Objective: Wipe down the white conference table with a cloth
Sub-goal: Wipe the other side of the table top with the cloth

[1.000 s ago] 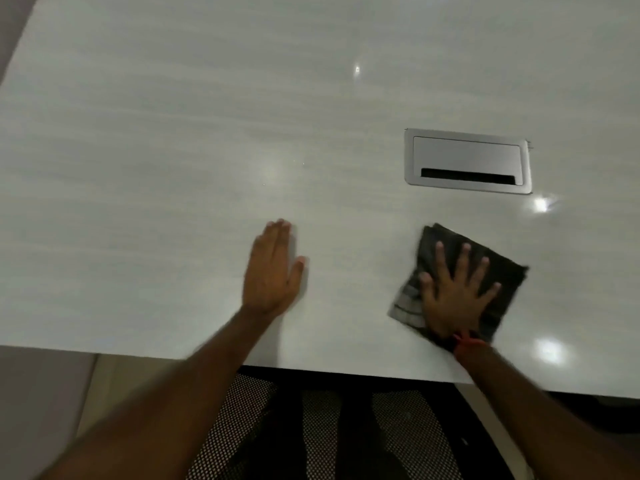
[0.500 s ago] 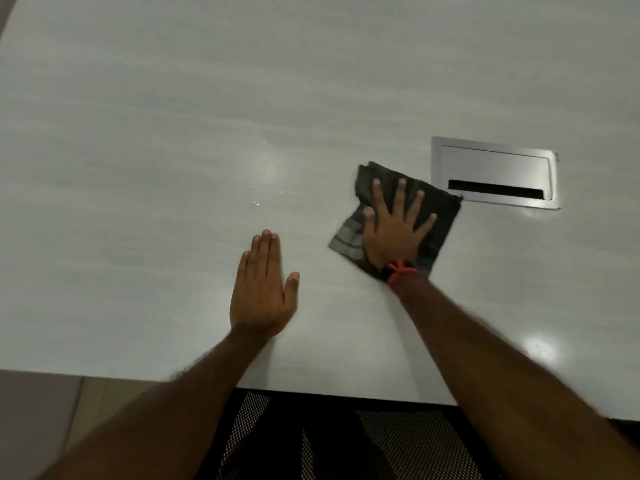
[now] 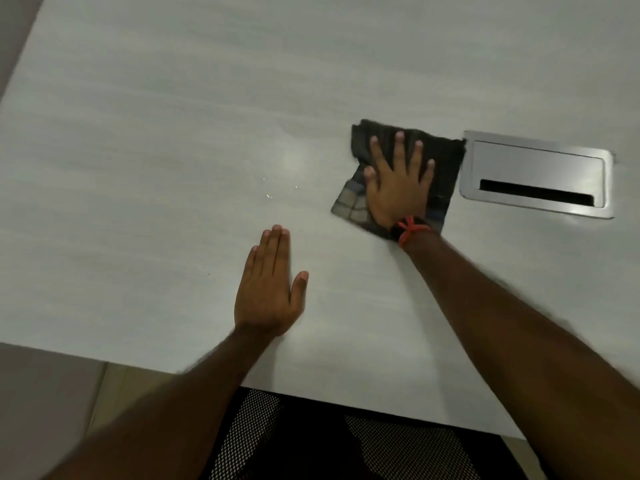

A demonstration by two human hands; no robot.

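Observation:
The white conference table [image 3: 156,133] fills most of the head view. A dark checked cloth [image 3: 445,161] lies flat on it, right of centre. My right hand [image 3: 398,188] presses down on the cloth with fingers spread; a red thread circles that wrist. My left hand [image 3: 266,292] rests palm down on the bare tabletop nearer the front edge, fingers together, holding nothing. A few tiny bright specks [image 3: 270,195] glint on the surface between the two hands.
A silver cable box [image 3: 536,171] with a dark slot is set into the table, its left edge almost touching the cloth. A black mesh chair [image 3: 346,445] sits below the table's front edge. Floor [image 3: 41,393] shows at the lower left.
My right hand has slid the cloth away from the front edge and leftward, from below the cable box to beside its left edge. My left hand has stayed flat in place.

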